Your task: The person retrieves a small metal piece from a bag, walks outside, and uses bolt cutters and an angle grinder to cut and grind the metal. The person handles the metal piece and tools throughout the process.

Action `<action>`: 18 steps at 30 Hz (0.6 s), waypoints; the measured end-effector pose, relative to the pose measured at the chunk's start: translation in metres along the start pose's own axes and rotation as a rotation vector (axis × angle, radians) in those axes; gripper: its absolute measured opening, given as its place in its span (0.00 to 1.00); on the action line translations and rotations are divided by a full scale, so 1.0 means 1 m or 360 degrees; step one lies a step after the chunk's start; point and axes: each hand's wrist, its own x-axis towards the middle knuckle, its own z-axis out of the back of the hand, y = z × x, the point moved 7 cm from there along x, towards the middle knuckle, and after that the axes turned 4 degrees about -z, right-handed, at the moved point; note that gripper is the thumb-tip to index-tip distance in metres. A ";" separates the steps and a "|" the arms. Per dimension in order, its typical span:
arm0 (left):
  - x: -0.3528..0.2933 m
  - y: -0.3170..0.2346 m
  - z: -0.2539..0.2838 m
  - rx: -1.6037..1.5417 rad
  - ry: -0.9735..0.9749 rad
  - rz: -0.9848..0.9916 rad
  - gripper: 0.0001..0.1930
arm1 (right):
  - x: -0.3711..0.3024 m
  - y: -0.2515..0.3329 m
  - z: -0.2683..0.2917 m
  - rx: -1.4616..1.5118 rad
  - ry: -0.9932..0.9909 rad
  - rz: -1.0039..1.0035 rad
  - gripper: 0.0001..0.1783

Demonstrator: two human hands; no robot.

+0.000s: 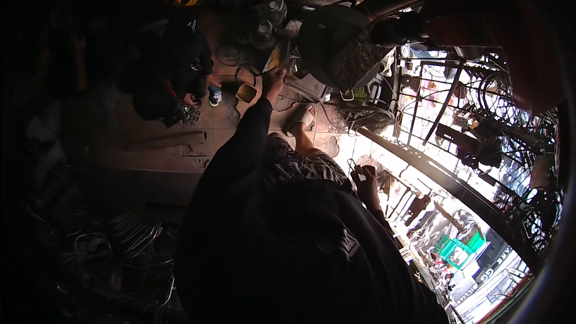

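Note:
My left hand (275, 83) reaches forward with its fingers closed, beside a flat grey metal box (309, 87). Whatever the fingers may hold is hidden. A dark curved cable or ring (245, 73) lies just left of that hand. Lower and to the right, my right hand (366, 185) is closed in shadow against the bright doorway. A small pale piece shows at its fingers, and a thin wire-like loop (351, 164) appears beside them; I cannot make out what is gripped.
At the left a person in dark clothes (180, 66) crouches, hands near a tangled heap (189, 114). A yellowish block (245, 92) sits on the tiled floor (223, 137). Bottles and jugs (264, 31) clutter the back. A metal rack (480, 126) hung with parts fills the bright right side.

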 end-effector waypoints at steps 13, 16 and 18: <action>-0.148 -0.115 0.044 0.0113 0.0033 -0.0016 0.19 | 0.037 0.050 -0.026 0.0357 -0.0112 0.0310 0.14; -0.170 -0.088 0.049 0.0116 -0.0084 0.0331 0.19 | 0.030 0.055 -0.027 0.0418 -0.0110 0.0232 0.15; -0.181 -0.063 0.048 0.0092 -0.0068 0.0547 0.19 | 0.021 0.049 -0.027 0.0542 -0.0126 0.0115 0.16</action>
